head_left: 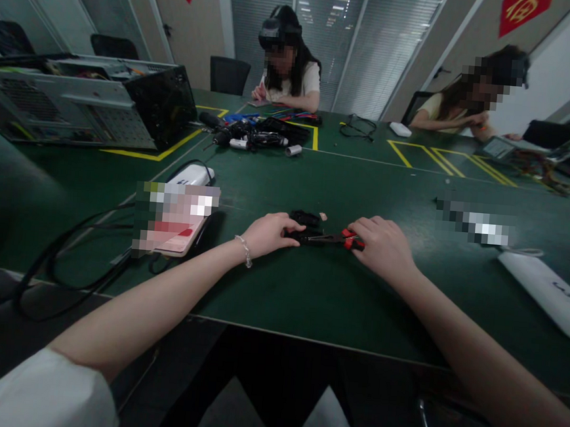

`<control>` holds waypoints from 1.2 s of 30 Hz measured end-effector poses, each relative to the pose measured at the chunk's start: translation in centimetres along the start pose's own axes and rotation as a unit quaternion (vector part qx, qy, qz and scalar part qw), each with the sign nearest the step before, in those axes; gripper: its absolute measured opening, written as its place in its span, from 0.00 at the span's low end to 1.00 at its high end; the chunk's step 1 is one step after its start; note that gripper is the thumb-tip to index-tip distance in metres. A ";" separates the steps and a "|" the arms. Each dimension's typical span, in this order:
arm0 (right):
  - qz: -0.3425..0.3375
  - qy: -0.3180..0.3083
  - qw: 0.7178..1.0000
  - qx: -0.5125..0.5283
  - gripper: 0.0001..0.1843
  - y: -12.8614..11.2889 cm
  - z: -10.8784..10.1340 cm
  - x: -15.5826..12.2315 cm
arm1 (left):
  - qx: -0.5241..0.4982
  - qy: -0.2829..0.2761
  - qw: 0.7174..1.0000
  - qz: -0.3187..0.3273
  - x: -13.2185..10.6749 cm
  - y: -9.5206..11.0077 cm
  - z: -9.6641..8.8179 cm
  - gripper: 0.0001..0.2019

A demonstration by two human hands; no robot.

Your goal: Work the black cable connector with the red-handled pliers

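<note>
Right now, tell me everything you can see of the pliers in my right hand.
The pliers have a slim, dark, metal-looking nose and red-and-black handles that look plastic or rubbery. They lie roughly level over the green table, nose toward your left hand. Your right hand grips the handles and hides part of them. The nose reaches the black piece pinched in your left hand; whether the jaws are closed on it is too small to tell.

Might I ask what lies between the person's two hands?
In the head view, red-handled pliers in the right hand, plus a dark item at the left hand.
</note>
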State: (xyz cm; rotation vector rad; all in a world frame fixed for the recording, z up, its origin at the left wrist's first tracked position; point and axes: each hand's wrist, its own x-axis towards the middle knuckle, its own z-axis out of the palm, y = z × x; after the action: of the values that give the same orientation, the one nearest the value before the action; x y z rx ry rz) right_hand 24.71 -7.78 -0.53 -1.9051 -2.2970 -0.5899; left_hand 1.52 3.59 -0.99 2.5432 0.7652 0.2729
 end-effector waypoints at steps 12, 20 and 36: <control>0.001 -0.003 1.000 0.010 0.13 0.1 0.0 0.0 | -0.008 -0.002 1.000 0.001 0.0 0.0 0.0 0.20; 0.004 -0.009 1.000 -0.002 0.13 0.2 0.1 0.0 | -0.009 -0.001 1.000 0.008 0.0 -0.1 0.0 0.20; -0.006 -0.002 1.000 -0.003 0.13 0.2 0.2 0.0 | -0.010 -0.007 1.000 0.002 0.0 -0.1 0.0 0.19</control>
State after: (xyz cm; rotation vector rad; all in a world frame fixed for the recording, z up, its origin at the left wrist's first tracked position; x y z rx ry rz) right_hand 24.93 -7.62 -0.70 -1.8977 -2.3134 -0.5948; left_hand 1.53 3.66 -1.03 2.5257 0.7483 0.2616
